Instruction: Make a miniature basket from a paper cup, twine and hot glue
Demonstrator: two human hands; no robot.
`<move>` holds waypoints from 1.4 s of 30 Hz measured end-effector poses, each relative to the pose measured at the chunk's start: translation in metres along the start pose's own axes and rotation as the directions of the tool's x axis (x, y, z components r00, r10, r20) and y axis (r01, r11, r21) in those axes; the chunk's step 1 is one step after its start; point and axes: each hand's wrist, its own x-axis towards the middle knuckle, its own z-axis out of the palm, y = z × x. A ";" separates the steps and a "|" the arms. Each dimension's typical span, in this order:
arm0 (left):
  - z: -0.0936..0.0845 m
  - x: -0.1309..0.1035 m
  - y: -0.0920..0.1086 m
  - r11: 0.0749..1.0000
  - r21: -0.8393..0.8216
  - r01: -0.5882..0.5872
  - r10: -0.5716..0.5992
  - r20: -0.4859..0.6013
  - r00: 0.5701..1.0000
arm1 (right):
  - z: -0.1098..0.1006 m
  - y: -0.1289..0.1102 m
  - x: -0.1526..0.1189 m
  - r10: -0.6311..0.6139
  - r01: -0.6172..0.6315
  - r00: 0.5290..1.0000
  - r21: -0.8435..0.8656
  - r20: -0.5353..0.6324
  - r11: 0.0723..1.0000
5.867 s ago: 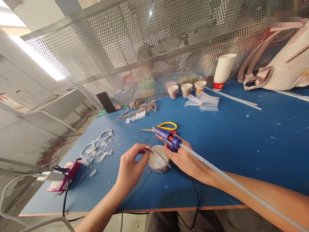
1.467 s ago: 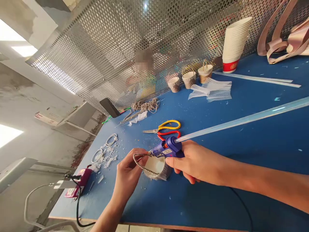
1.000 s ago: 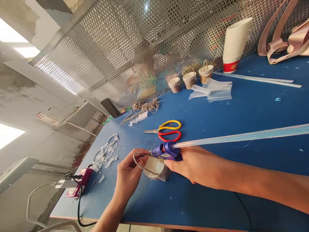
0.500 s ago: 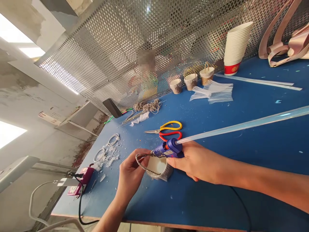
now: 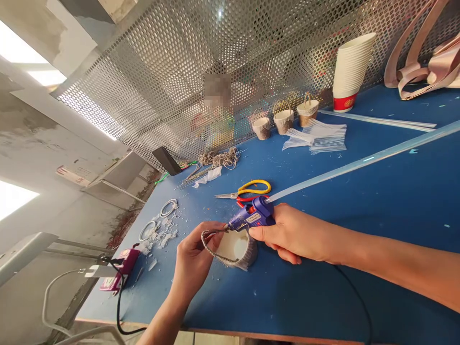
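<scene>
The right hand [image 5: 282, 232] has its grip closed around a blue glue gun [image 5: 253, 218], with a long clear glue stick [image 5: 345, 167] running out of its back end. The left hand [image 5: 196, 251] pinches one end of a twisted cord [image 5: 207, 247] between thumb and fingers, its grip nearly closed; the gun's nozzle is at that end. The cord curves down to the rim of a small cup [image 5: 240, 247], which sits near the front edge of the blue desk [image 5: 316, 306]. Scissors [image 5: 247, 191] lie just beyond the gun. Three small baskets [image 5: 283, 120] stand along the back edge, left of the stacked paper cups [image 5: 352, 72].
</scene>
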 end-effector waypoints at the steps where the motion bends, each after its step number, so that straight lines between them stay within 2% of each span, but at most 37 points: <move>1: 0.000 0.000 0.000 1.000 -0.006 0.000 0.001 0.009 1.000 | -0.001 0.000 0.000 -0.002 0.002 1.000 0.018 0.002 1.000; 12: -0.002 0.004 0.005 1.000 -0.014 -0.007 0.008 0.048 0.999 | -0.006 -0.014 -0.005 0.091 -0.093 0.996 0.144 0.016 0.985; 18: -0.002 0.004 0.006 1.000 -0.002 -0.003 0.004 0.047 0.999 | -0.008 -0.015 -0.004 0.114 -0.115 0.993 0.105 0.013 0.988; 27: 0.000 0.003 0.004 1.000 -0.009 -0.016 0.016 0.018 1.000 | 0.003 -0.012 -0.008 -0.068 0.053 0.995 -0.203 -0.067 0.978; 30: 0.000 0.003 0.005 1.000 -0.024 -0.004 0.005 0.028 1.000 | 0.007 -0.013 -0.011 -0.178 0.131 0.979 -0.356 -0.102 0.925; 33: -0.001 0.003 0.007 1.000 -0.016 0.005 -0.005 0.030 1.000 | 0.010 -0.010 -0.011 -0.227 0.139 0.967 -0.504 -0.117 0.852; 37: -0.001 0.002 0.008 1.000 0.001 0.009 -0.009 0.039 0.999 | 0.014 -0.005 -0.009 -0.300 0.202 0.952 -0.609 -0.062 0.767; 39: -0.001 0.001 0.007 1.000 0.009 0.010 -0.011 0.039 0.999 | 0.017 -0.002 -0.008 -0.303 0.208 0.953 -0.657 -0.032 0.724; 42: 0.000 0.000 0.007 1.000 -0.007 0.009 -0.009 0.032 0.999 | 0.019 0.004 -0.010 -0.273 0.154 0.960 -0.713 -0.055 0.685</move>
